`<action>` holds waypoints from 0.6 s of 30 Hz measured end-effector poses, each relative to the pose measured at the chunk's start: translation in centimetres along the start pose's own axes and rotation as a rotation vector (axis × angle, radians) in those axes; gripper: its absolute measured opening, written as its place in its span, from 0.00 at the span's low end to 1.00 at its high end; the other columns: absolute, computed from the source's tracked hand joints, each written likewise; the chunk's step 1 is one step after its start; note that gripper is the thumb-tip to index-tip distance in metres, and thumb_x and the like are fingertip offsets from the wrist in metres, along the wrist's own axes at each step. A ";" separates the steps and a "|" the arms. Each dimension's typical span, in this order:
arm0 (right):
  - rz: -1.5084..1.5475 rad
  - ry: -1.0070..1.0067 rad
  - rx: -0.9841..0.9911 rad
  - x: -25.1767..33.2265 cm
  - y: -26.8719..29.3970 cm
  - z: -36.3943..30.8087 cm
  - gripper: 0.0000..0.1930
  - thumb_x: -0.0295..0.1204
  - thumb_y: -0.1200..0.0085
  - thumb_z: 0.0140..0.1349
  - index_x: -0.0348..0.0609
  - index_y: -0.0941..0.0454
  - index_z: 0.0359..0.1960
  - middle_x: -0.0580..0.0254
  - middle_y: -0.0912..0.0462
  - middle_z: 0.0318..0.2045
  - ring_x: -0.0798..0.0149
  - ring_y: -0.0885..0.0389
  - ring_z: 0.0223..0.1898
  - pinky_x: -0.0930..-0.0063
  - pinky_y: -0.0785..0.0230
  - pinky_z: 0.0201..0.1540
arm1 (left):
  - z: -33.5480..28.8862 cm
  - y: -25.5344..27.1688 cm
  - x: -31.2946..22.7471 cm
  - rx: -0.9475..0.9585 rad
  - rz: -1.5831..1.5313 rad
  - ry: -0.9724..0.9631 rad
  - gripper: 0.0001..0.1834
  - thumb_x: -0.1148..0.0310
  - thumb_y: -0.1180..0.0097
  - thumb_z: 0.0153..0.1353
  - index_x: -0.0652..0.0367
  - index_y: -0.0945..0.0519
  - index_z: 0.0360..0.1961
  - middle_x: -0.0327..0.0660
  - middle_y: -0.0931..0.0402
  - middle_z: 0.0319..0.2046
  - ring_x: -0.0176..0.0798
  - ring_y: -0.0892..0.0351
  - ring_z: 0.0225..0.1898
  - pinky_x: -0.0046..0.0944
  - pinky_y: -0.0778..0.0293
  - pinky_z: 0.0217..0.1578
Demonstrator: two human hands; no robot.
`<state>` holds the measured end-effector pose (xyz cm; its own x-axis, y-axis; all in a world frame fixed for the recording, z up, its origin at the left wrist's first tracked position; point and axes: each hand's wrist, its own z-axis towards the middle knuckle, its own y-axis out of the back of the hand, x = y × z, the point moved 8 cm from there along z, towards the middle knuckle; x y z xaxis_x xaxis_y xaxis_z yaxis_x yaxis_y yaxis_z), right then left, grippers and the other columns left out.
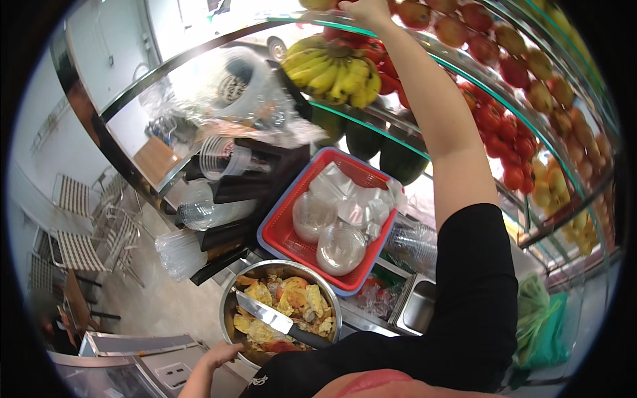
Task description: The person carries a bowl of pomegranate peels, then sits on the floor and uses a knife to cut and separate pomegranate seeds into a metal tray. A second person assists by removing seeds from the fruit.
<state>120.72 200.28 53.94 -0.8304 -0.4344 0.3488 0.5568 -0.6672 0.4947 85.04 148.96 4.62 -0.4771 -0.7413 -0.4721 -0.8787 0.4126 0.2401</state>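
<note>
My right arm stretches far up to the top shelf, where my right hand [368,9] is among the fruit beside reddish round fruits [415,14]. The frame's upper edge cuts off most of its fingers, so its grip is hidden. Low in the view, my left hand [223,353] is closed on the near left rim of a round steel bowl [336,302]. Yellow and orange fruit peels and scraps [292,296] fill the bowl. Across them lies a knife [265,314] with a broad blade and black handle, the handle pointing toward me.
Beyond the bowl, a red basket [282,229] holds clear plastic tubs [341,249] and bags. Bananas [332,73], tomatoes [507,139] and watermelons [401,159] fill glass-edged shelves. Plastic cups [225,158] and lids stand in a black rack at left. Folding chairs [76,251] stand on the floor.
</note>
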 end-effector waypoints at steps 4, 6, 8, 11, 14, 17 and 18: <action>0.160 -0.107 0.047 -0.6 -5.4 5.8 0.29 0.42 0.39 0.40 0.38 0.27 0.45 0.42 0.23 0.42 0.51 0.23 0.46 0.64 0.32 0.50 | 0.6 1.9 0.8 0.012 -0.029 0.047 0.19 0.56 0.46 0.49 0.65 0.22 0.30 0.41 0.27 0.20 0.35 0.29 0.22 0.35 0.32 0.22; -0.073 -0.215 -0.087 -0.4 -6.0 7.9 0.30 0.43 0.38 0.40 0.36 0.26 0.44 0.42 0.22 0.42 0.51 0.23 0.47 0.64 0.32 0.50 | 0.8 2.6 1.3 0.059 -0.024 0.104 0.19 0.58 0.45 0.49 0.65 0.21 0.32 0.41 0.26 0.21 0.36 0.28 0.24 0.35 0.31 0.24; -0.111 -0.283 0.032 -1.9 -9.3 11.9 0.41 0.50 0.40 0.42 0.29 0.34 0.52 0.38 0.27 0.49 0.48 0.28 0.52 0.64 0.36 0.55 | 1.7 2.5 2.6 0.102 -0.059 0.091 0.18 0.59 0.45 0.49 0.65 0.21 0.33 0.42 0.26 0.22 0.36 0.27 0.24 0.34 0.31 0.24; -0.241 -0.240 -0.268 -4.7 -9.8 15.3 0.55 0.56 0.39 0.38 0.27 0.49 0.60 0.33 0.35 0.55 0.48 0.34 0.57 0.65 0.42 0.59 | 2.2 2.2 2.1 0.166 -0.034 0.110 0.20 0.58 0.43 0.48 0.62 0.23 0.38 0.40 0.26 0.25 0.36 0.28 0.26 0.34 0.30 0.25; -0.231 -0.315 -0.280 -1.6 -10.3 14.0 0.57 0.53 0.35 0.36 0.37 0.55 0.64 0.39 0.37 0.57 0.48 0.38 0.60 0.64 0.47 0.62 | 1.3 1.8 2.2 0.139 -0.133 0.127 0.21 0.61 0.42 0.48 0.61 0.23 0.42 0.40 0.25 0.29 0.35 0.27 0.28 0.35 0.28 0.28; -0.201 -0.003 -0.241 -1.1 -9.1 13.7 0.50 0.50 0.34 0.36 0.38 0.44 0.60 0.40 0.32 0.54 0.48 0.35 0.58 0.62 0.42 0.58 | 1.7 1.9 1.8 0.137 -0.163 0.118 0.19 0.65 0.43 0.48 0.62 0.23 0.42 0.39 0.24 0.30 0.35 0.25 0.30 0.35 0.27 0.27; -0.260 -0.039 -0.234 -1.0 -8.2 14.1 0.47 0.49 0.34 0.36 0.38 0.40 0.58 0.41 0.31 0.53 0.49 0.35 0.58 0.63 0.41 0.58 | 1.8 1.8 1.3 0.133 -0.166 0.102 0.19 0.65 0.43 0.48 0.62 0.23 0.42 0.39 0.24 0.30 0.35 0.25 0.30 0.34 0.27 0.25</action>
<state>117.25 214.66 60.74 -0.9403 -0.2110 0.2671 0.3035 -0.8750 0.3772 82.84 149.74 2.90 -0.3313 -0.8517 -0.4061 -0.9385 0.3417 0.0489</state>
